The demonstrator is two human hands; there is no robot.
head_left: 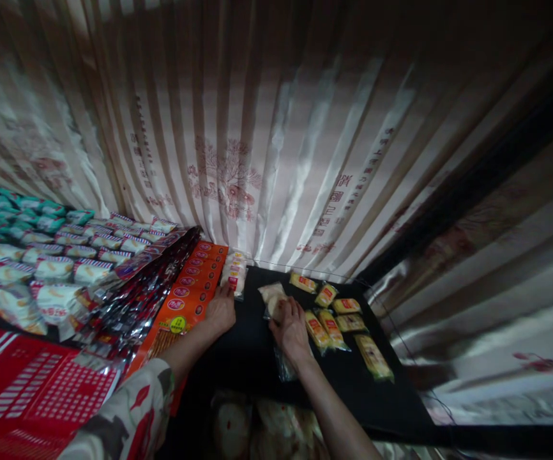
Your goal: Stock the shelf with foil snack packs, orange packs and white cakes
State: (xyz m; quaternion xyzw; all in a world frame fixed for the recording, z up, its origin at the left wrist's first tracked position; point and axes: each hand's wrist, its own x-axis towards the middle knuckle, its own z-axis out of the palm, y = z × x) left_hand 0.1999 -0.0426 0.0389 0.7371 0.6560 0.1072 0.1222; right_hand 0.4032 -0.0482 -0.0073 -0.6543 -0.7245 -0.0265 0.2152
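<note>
My left hand (pixel 221 308) is at the near end of a white plastic packet (pixel 235 271) with red and yellow print, beside an orange strip of snack packs (pixel 193 281). Its fingers are closed together at the packet's near edge; the thumb is hidden. My right hand (pixel 293 332) is closed on a clear packet of pale round pieces (pixel 272 295) above the black table (pixel 252 345). Its palm side is out of sight. More clear wrapping shows under that wrist. Several small yellow packets (pixel 331 326) lie just right of my right hand.
Rows of white snack bags (pixel 92 271) and green bags (pixel 32 214) cover the left side. Dark shiny packs (pixel 133 303) are heaped beside the orange strip. A red plastic basket (pixel 41 390) stands near left. A pleated curtain (pixel 276 147) hangs behind; below the near edge are blurred bagged goods (pixel 281 421).
</note>
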